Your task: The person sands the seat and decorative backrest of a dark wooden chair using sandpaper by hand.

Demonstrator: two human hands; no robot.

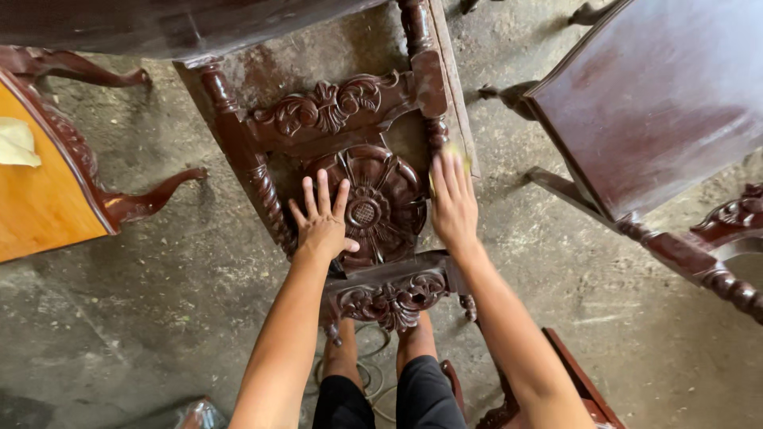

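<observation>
Rough, stained concrete workshop floor (143, 318), crowded with dark-varnished furniture. At centre, a carved dark-brown wooden chair back (350, 159) with a round flower medallion (373, 208), propped over the knees. Left hand (322, 226) spread wide and flat on the medallion's left edge, holding nothing — only steadying. Right hand (453, 208) pressed flat on the twisted right post, fingers together over a small yellowish pad (453, 152), apparently sandpaper or cloth; cannot tell which.

Long axis of the chair back running from near the knees away up the frame, tilted slightly left, crest rail at the near end, legs pointing off toward the top.

Likely risks: pad slipping off the narrow spiral post and scuffing the finished carving; uneven pressure rocking the propped frame sideways toward the neighbouring brown chair seat (652, 103) at right. Orange-topped table (40, 191) with curved legs well apart at left.
</observation>
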